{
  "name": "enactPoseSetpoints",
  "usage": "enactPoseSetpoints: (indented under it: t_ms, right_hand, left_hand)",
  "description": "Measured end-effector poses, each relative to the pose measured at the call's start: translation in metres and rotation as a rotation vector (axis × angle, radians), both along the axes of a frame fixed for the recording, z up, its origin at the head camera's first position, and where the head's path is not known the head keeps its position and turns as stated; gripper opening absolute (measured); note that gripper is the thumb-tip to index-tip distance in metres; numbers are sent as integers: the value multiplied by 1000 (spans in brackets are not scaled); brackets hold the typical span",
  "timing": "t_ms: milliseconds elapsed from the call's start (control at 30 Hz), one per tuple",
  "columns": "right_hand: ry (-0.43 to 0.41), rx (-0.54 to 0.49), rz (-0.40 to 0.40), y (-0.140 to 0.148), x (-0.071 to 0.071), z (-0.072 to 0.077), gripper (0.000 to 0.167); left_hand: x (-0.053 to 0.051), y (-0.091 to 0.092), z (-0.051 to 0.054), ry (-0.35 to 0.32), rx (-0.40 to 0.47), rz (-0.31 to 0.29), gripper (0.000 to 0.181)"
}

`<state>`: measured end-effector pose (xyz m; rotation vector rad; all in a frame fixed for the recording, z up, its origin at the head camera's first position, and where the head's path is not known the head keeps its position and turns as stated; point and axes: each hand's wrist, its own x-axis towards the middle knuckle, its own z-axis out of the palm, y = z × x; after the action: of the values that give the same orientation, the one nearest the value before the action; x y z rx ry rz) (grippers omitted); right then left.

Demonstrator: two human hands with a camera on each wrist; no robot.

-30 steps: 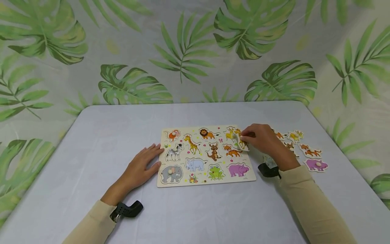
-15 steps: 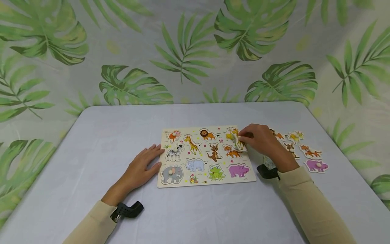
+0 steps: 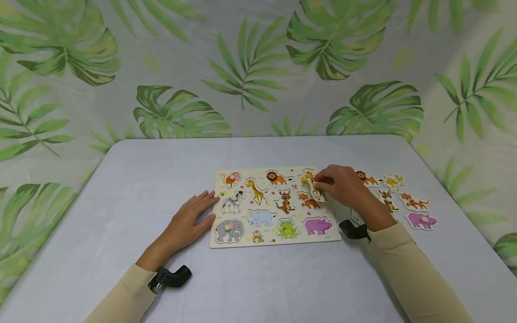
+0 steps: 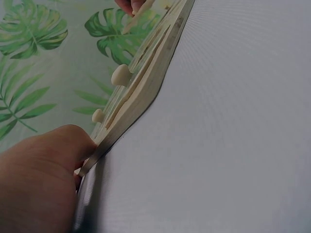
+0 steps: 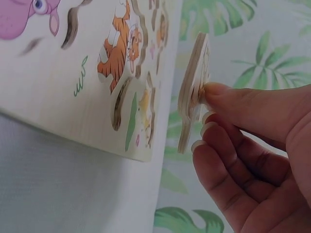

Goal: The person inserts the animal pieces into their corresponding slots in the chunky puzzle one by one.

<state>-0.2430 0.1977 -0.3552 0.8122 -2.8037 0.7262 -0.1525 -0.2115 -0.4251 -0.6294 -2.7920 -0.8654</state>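
My right hand (image 3: 341,184) pinches a giraffe puzzle piece (image 3: 317,192) by its knob, between thumb and fingertips. The piece is tilted above the upper right corner of the wooden animal puzzle board (image 3: 300,237), partly covering the yellow animal's slot. In the right wrist view the giraffe piece (image 5: 190,92) appears edge-on, apart from the board. My left hand (image 3: 186,222) rests at the board's left edge, fingers extended, fingertips and thumb touching it. An elephant piece (image 3: 234,232) and a monkey piece (image 3: 231,181) with knobs sit in the board.
Right of the board lie loose pieces: a lion (image 3: 365,177), a yellow animal (image 3: 393,181), a kangaroo (image 3: 386,199), a tiger-coloured animal (image 3: 414,202) and a purple hippo (image 3: 420,220). Another piece is partly hidden by the right wrist. A leaf-print cloth hangs behind the white table (image 3: 258,287).
My right hand has moved the giraffe piece slightly left over the board's upper right corner. The left hand stays in place at the board's edge.
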Motion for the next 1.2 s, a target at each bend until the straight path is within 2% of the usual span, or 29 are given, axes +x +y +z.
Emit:
enactPoseSetpoints:
  t_ms: [267, 500, 867, 1200]
  right_hand:
    - [24, -13, 22, 0, 4, -1, 15]
    - [43, -36, 79, -6, 3, 2, 13]
    - [39, -68, 84, -21, -1, 10, 15]
    - [8, -106, 37, -35, -3, 10, 15]
  left_hand:
    - [0, 1, 0, -11, 2, 0, 50]
    - [1, -1, -1, -7, -4, 13, 50]
    - [-1, -1, -1, -2, 4, 8, 49]
    - [0, 0, -1, 3, 10, 5, 50]
